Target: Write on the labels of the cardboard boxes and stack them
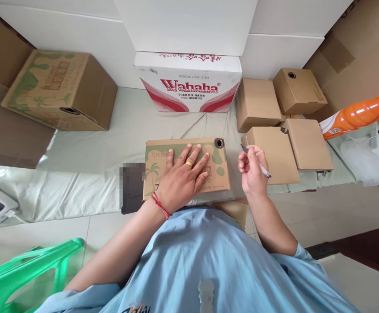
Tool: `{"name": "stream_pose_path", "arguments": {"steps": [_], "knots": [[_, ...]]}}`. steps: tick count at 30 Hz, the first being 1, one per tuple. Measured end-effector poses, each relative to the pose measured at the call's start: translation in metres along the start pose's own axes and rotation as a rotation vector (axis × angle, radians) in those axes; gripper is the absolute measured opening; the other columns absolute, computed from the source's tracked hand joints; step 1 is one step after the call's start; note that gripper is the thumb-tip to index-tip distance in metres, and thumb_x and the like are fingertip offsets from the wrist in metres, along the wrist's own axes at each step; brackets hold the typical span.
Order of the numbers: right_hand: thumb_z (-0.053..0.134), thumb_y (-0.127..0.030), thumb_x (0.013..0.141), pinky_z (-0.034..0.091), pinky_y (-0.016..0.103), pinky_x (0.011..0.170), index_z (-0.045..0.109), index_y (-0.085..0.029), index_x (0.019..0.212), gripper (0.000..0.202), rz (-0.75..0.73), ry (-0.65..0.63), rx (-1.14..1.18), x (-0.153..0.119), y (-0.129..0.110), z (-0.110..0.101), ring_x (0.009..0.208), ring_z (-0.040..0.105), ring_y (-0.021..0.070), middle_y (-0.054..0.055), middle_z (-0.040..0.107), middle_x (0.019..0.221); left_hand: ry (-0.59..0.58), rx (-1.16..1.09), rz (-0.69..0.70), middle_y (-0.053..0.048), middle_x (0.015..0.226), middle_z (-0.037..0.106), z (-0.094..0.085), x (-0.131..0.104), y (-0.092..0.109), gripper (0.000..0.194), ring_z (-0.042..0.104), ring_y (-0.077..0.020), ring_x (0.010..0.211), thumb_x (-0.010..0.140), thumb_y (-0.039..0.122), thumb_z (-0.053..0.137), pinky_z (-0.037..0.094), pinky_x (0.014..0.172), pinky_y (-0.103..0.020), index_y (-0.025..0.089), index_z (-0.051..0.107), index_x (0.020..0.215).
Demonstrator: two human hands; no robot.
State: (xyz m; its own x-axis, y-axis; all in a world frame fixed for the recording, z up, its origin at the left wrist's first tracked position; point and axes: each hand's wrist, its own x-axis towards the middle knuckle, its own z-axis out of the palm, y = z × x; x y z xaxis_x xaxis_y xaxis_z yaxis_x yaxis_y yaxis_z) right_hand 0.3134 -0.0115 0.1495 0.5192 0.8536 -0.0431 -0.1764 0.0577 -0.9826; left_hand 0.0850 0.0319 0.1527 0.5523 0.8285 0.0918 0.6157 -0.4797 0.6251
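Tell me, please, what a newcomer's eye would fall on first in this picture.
Probably the white-and-red Wahaha carton, standing at the back centre of the pale cloth. Next might come the bright orange object jutting in from the right edge, then, at the middle, the left hand spread flat on a green-printed box, while the right hand holds a pen to its right.

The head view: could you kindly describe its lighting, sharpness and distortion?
Head view: soft, fairly even light; the left hand and printed carton beneath it look sharp; wide-angle stretch seems to skew the green stool; pixelation hides part of the dark flat object.
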Motion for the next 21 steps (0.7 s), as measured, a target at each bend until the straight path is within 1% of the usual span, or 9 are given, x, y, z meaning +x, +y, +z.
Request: {"name": "stream_pose_path", "arguments": {"steps": [2, 5, 7, 9, 12, 14, 17, 21], "knots": [[0.075, -0.062, 0.092, 0.037, 0.023, 0.053, 0.058, -0.026, 0.103, 0.041, 0.015, -0.039, -0.018, 0.01, 0.003, 0.015, 0.059, 0.049, 0.0089, -0.004, 0.063, 0.079, 0.018, 0.023, -0.013, -0.01, 0.177, 0.044, 0.002, -0.007, 0.004, 0.053, 0.032, -0.0429, 0.168, 0.107, 0.046, 0.056, -0.002, 0.135, -0.076, 0.034, 0.061, 0.159], [0.071, -0.051, 0.096, 0.041, 0.024, 0.055, 0.063, -0.023, 0.101, 0.029, -0.06, -0.109, -0.111, 0.02, 0.009, 0.035, 0.057, 0.05, 0.0089, -0.004, 0.065, 0.074, 0.023, 0.098, 0.0, -0.014, 0.178, 0.041, 0.003, -0.011, 0.008, 0.056, 0.032, -0.0443, 0.168, 0.109, 0.047, 0.053, 0.0, 0.134, -0.079, 0.031, 0.057, 0.163], [0.068, -0.044, 0.098, 0.044, 0.024, 0.058, 0.066, -0.023, 0.103, 0.022, -0.133, -0.101, -0.185, 0.024, 0.014, 0.046, 0.056, 0.052, 0.0097, -0.006, 0.064, 0.07, 0.011, 0.171, 0.008, -0.015, 0.179, 0.038, 0.002, -0.012, 0.009, 0.058, 0.032, -0.044, 0.168, 0.111, 0.049, 0.048, 0.003, 0.133, -0.08, 0.03, 0.054, 0.165], [0.068, -0.038, 0.097, 0.049, 0.026, 0.062, 0.067, -0.023, 0.107, 0.019, -0.187, -0.07, -0.242, 0.027, 0.017, 0.053, 0.059, 0.058, 0.0114, -0.005, 0.069, 0.072, -0.045, 0.239, 0.056, -0.014, 0.18, 0.036, -0.002, -0.013, 0.009, 0.061, 0.029, -0.0428, 0.169, 0.112, 0.054, 0.046, 0.004, 0.134, -0.078, 0.029, 0.05, 0.168], [0.069, -0.033, 0.094, 0.054, 0.028, 0.067, 0.068, -0.023, 0.103, 0.013, -0.236, -0.039, -0.315, 0.026, 0.02, 0.058, 0.067, 0.066, 0.014, -0.002, 0.073, 0.077, -0.199, 0.298, 0.233, -0.011, 0.18, 0.036, -0.008, -0.014, 0.007, 0.074, 0.028, -0.0407, 0.17, 0.108, 0.069, 0.049, 0.005, 0.137, -0.073, 0.028, 0.046, 0.17], [0.067, -0.031, 0.095, 0.053, 0.028, 0.066, 0.069, -0.023, 0.098, 0.008, -0.261, -0.043, -0.361, 0.025, 0.02, 0.057, 0.066, 0.065, 0.014, -0.003, 0.072, 0.074, -0.257, 0.318, 0.311, -0.01, 0.181, 0.037, -0.011, -0.014, 0.006, 0.081, 0.028, -0.0398, 0.17, 0.105, 0.073, 0.053, 0.007, 0.138, -0.071, 0.028, 0.044, 0.171], [0.065, -0.03, 0.097, 0.05, 0.027, 0.064, 0.07, -0.023, 0.095, 0.009, -0.277, -0.062, -0.409, 0.021, 0.021, 0.055, 0.061, 0.061, 0.0128, -0.004, 0.068, 0.071, -0.255, 0.34, 0.311, -0.009, 0.181, 0.036, -0.011, -0.014, 0.003, 0.078, 0.028, -0.0386, 0.171, 0.105, 0.065, 0.061, 0.009, 0.139, -0.069, 0.028, 0.042, 0.172], [0.065, -0.035, 0.1, 0.053, 0.029, 0.067, 0.071, -0.024, 0.101, 0.012, -0.291, -0.062, -0.464, 0.02, 0.021, 0.053, 0.066, 0.065, 0.0143, -0.003, 0.071, 0.076, -0.235, 0.331, 0.324, -0.008, 0.181, 0.035, -0.009, -0.014, 0.002, 0.077, 0.029, -0.0385, 0.17, 0.105, 0.063, 0.064, 0.008, 0.139, -0.069, 0.029, 0.043, 0.171]]}}
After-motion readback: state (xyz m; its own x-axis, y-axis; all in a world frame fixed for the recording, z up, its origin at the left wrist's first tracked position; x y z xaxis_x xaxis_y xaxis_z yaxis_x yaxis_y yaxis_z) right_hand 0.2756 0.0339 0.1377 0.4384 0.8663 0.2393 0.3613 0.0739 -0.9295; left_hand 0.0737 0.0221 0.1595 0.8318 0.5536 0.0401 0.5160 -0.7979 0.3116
